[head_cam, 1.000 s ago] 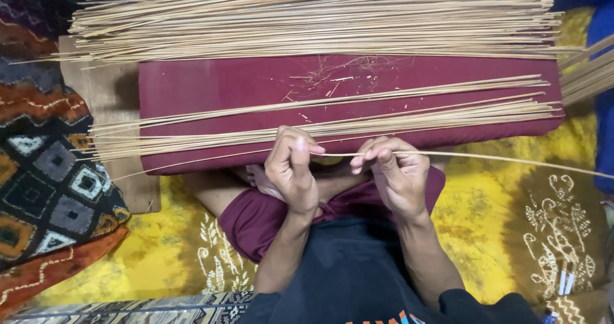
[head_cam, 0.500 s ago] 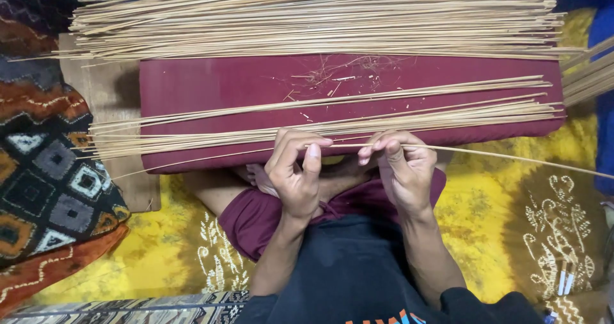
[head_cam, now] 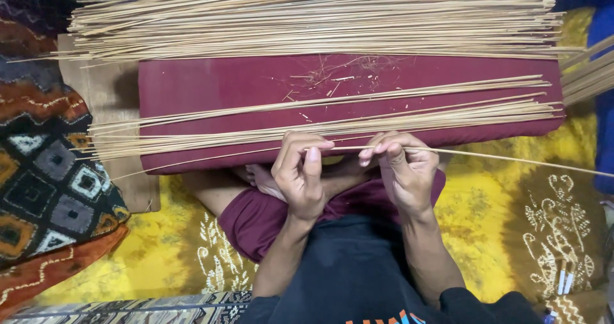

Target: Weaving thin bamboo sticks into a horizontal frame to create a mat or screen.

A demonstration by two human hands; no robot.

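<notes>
Yellow patterned floor cloth point(head_cam: 486, 209), maroon padded cushion point(head_cam: 224, 87) strewn with thin pale bamboo sticks point(head_cam: 307, 17), one long thin bamboo stick point(head_cam: 499, 158) pinched by left hand point(head_cam: 300, 173) and right hand point(head_cam: 403, 170), fingers closed on it.

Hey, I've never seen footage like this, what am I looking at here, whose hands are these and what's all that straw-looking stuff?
This is one picture from a camera worn on a person's head, looking straight down at their own lap, so there is no machine, only two bare hands. The person sits cross-legged on a yellow patterned cloth. Across the lap lies a long dark red cushion. On its far edge rests a big pile of thin pale sticks, and a smaller bundle of sticks lies nearer the hands. The left hand and right hand pinch a single stick between the fingertips; it runs off to the right. A patterned fabric lies at the left.
</notes>
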